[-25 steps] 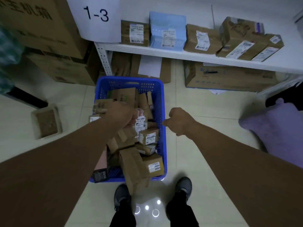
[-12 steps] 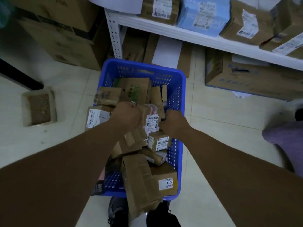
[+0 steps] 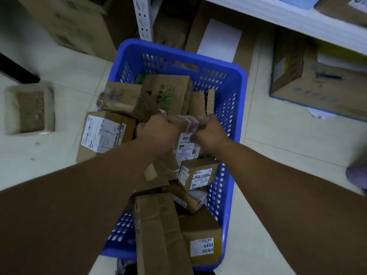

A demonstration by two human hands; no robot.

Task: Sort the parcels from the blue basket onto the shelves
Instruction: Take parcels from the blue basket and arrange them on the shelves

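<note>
The blue basket (image 3: pixel 236 80) stands on the floor below me, piled with several brown cardboard parcels. Both hands reach into its middle. My left hand (image 3: pixel 158 130) and my right hand (image 3: pixel 210 132) grip the two ends of one small parcel (image 3: pixel 188 128) wrapped in clear tape, with red print and a white label. A larger labelled parcel (image 3: pixel 101 133) leans over the basket's left rim. A long box (image 3: pixel 158 231) sticks up at the near end beside a box labelled 4404 (image 3: pixel 202 241). The white shelf (image 3: pixel 297 18) runs across the top right.
Big cartons (image 3: pixel 75 22) stand at the top left beside the shelf's perforated post (image 3: pixel 144 18). A large box (image 3: pixel 317 84) lies under the shelf at right. A small open tray (image 3: pixel 29 110) sits on the tiled floor to the left. A purple thing (image 3: pixel 357 173) shows at the right edge.
My view has dropped closer to the basket. My right hand moved in from outside the basket's right rim and joined my left hand on the small taped parcel.
</note>
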